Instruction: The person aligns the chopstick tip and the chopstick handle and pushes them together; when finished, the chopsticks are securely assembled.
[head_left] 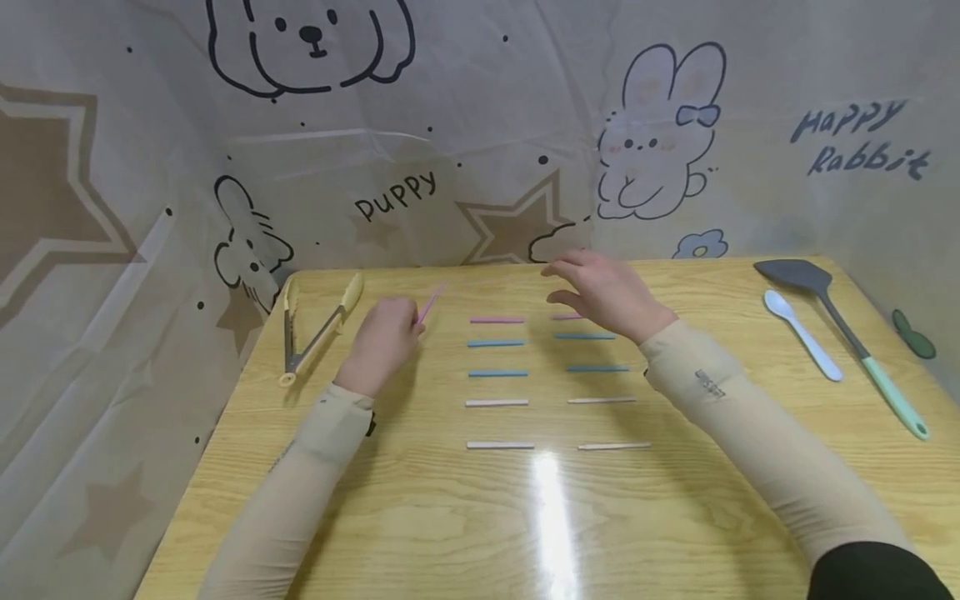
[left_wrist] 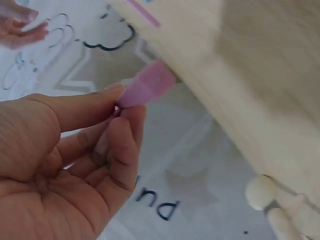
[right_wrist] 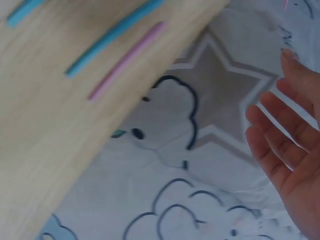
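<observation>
My left hand (head_left: 384, 343) pinches a slim pink piece (head_left: 432, 305) between thumb and fingers, above the table's far left part. Up close, the left wrist view shows a broad, flat pink end (left_wrist: 150, 82) sticking out past the fingertips; its exact kind is unclear. My right hand (head_left: 611, 292) hovers over the far side, fingers loosely bent and holding nothing. Beneath it lies a pink stick (right_wrist: 127, 61), partly covered in the head view, with a blue stick (head_left: 585, 336) just nearer. Another pink stick (head_left: 497, 320) lies between the two hands.
Two columns of short sticks run toward me, including a blue stick (head_left: 498, 373) and a white stick (head_left: 500, 446). Tongs (head_left: 315, 337) lie spread at the left. A pale blue spoon (head_left: 804, 336) and a grey-headed spatula (head_left: 847, 321) lie right. A printed cloth (head_left: 465, 92) hangs behind the table.
</observation>
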